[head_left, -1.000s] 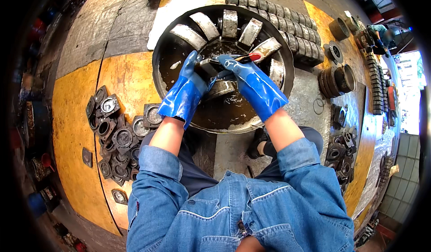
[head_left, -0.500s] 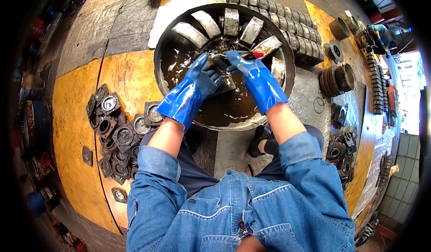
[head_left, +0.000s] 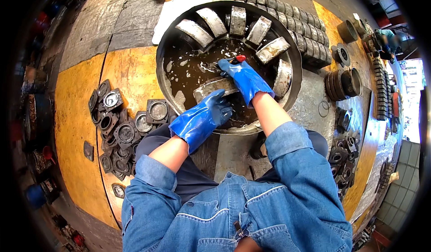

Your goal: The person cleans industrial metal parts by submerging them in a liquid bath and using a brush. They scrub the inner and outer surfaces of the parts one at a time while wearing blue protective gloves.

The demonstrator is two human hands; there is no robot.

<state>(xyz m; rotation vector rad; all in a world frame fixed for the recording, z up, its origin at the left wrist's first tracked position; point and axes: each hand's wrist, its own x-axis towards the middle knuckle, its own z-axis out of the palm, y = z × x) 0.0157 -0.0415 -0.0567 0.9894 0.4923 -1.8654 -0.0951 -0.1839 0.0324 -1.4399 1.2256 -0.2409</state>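
Note:
A wide round metal basin (head_left: 297, 79) of dark, murky liquid stands before me. My right hand (head_left: 240, 74), in a blue rubber glove, is closed around a red-ended tool handle (head_left: 241, 58); the tool's working end is hidden. Below it, a curved, grey metal block (head_left: 208, 88) lies wet in the basin. My left hand (head_left: 208, 113), gloved alike, is at the block's near side with fingers apart and loosely bent, the thumb by its edge. Several similar blocks (head_left: 212, 22) lean around the basin's far and right inner wall.
Rows of dark metal blocks (head_left: 310, 45) stand beyond the basin at right. Square metal parts with round openings (head_left: 125, 133) are heaped at left, others (head_left: 343, 155) at right. Metal rings (head_left: 351, 81) lie farther right. Another person (head_left: 389, 41) is at the far right.
My left hand has dropped nearer to me, toward the basin's near rim. My right hand has shifted slightly nearer and left with the red-ended tool. The block between them shows more.

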